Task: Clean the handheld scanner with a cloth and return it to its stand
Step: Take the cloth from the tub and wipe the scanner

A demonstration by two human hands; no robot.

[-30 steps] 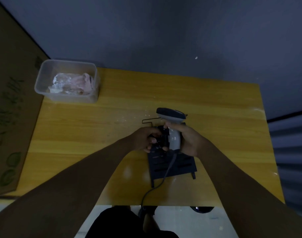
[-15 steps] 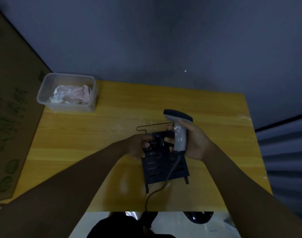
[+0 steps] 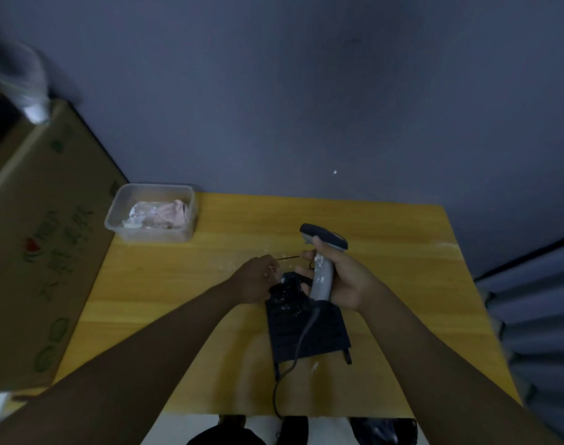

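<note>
Lifted since a second ago, the scanner [image 3: 322,271] now stands clear above its stand [image 3: 306,329] at the table's [image 3: 402,239] near middle. Far left, the cloth [image 3: 165,213] lies in a clear tub [image 3: 150,211], untouched. The left hand [image 3: 253,279] presses on the stand's top, fingers curled; what they pinch I cannot tell. The right hand [image 3: 341,277] is clamped round the scanner's grey handle. Steadying the stand while lifting keeps the cable [image 3: 301,342] from dragging it.

Right hand [image 3: 344,277] grips scanner [image 3: 322,264] upright above stand [image 3: 306,329], cable [image 3: 293,358] trailing near. Left hand [image 3: 256,279] on stand's far-left end. Tub [image 3: 152,216] with cloth [image 3: 160,213] far left on table [image 3: 177,316].
</note>
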